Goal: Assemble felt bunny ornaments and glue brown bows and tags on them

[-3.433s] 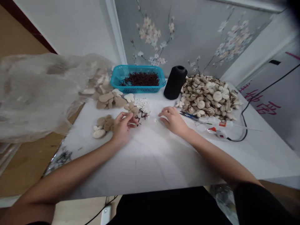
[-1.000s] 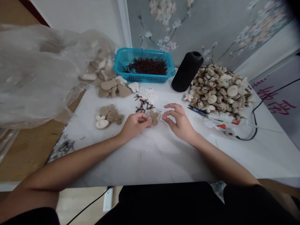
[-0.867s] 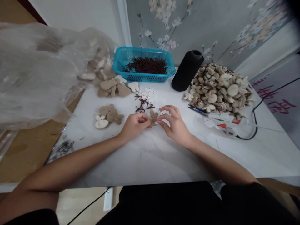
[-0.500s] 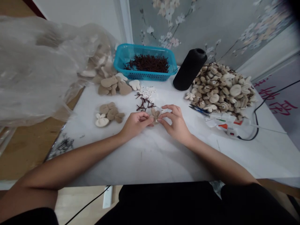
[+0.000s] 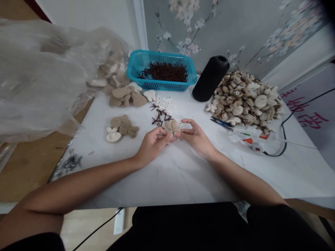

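Observation:
Between my hands is a small beige fabric bunny piece (image 5: 172,125), its two ear-like lobes pointing away from me. My left hand (image 5: 154,142) pinches its lower left side between thumb and fingers. The thumb and index finger of my right hand (image 5: 196,138) close on its lower right edge, where a tiny white bit shows. Just beyond lie dark brown bows (image 5: 160,117) and a scatter of small white tags (image 5: 165,104). Left of my hands sit several similar beige pieces (image 5: 128,128) and a cream one (image 5: 113,135).
A blue basket (image 5: 162,85) of brown bows stands at the back, beside a black thread cone (image 5: 210,78). On the right are a heap of finished-looking bunny pieces (image 5: 246,99), blue snips (image 5: 222,122) and a glue gun (image 5: 258,147) with its cord. Plastic bagging (image 5: 47,80) covers the left.
The bunny piece has turned so its face and ears show more plainly. My right hand's fingers have shifted lower and closed in on its edge.

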A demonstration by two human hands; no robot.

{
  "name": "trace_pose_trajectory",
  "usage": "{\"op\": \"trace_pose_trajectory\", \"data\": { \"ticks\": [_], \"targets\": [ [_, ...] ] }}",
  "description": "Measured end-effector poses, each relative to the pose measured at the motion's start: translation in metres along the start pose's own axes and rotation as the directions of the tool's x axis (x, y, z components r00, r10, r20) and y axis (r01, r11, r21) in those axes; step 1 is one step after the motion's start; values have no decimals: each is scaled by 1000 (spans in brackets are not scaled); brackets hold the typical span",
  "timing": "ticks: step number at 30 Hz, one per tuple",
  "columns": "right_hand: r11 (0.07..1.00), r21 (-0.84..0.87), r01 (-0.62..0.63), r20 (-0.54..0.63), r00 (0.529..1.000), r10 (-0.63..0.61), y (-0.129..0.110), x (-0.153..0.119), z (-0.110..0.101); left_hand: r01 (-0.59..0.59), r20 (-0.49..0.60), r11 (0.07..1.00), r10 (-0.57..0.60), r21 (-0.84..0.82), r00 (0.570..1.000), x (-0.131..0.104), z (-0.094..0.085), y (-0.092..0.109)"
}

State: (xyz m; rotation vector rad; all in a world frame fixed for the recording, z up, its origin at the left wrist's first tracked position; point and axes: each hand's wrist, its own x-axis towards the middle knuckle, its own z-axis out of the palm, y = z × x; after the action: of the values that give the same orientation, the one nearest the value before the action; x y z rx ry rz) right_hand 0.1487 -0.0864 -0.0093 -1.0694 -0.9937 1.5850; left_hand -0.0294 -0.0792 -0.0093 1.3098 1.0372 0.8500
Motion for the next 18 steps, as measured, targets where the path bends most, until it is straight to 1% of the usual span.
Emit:
{"op": "trace_pose_trajectory", "data": {
  "ticks": [4, 7, 9, 11, 12, 13, 15, 16, 17, 18],
  "targets": [
    [999, -37, 10, -10, 1000, -10, 2, -1, 2, 0, 19, 1000, 0, 13, 1000, -3, 1, -2],
    [997, -81, 16, 13, 1000, -15, 0, -2, -1, 1, 35, 999, -2, 35, 999, -3, 0, -3],
    [995, -97, -6, 87, 996, 14, -5, -2, -8, -4, 23, 999, 3, 45, 1000, -4, -1, -2],
    [993, -115, -32, 200, 978, 55, -12, 2, -20, -19, 18, 999, 18, 33, 1000, -6, -3, -1],
    [991, -132, -33, 242, 968, 65, -15, 5, -27, -33, 31, 999, 33, 18, 999, -8, -3, 0],
    [987, -156, -20, 256, 965, 60, -18, 10, -34, -53, 55, 999, 53, 4, 997, -10, -4, 0],
    [971, -233, 56, 202, 979, -8, -20, 23, -45, -112, 125, 994, 111, -1, 986, -15, -5, -1],
    [949, -301, 96, 170, 984, -46, -20, 31, -47, -150, 162, 989, 147, 8, 976, -17, -6, -1],
    [908, -395, 140, 141, 986, -91, -19, 39, -47, -191, 194, 981, 183, 22, 964, -19, -6, -2],
    [838, -512, 189, 124, 982, -145, -18, 47, -45, -228, 218, 973, 215, 38, 952, -20, -6, -3]
  ]
}}
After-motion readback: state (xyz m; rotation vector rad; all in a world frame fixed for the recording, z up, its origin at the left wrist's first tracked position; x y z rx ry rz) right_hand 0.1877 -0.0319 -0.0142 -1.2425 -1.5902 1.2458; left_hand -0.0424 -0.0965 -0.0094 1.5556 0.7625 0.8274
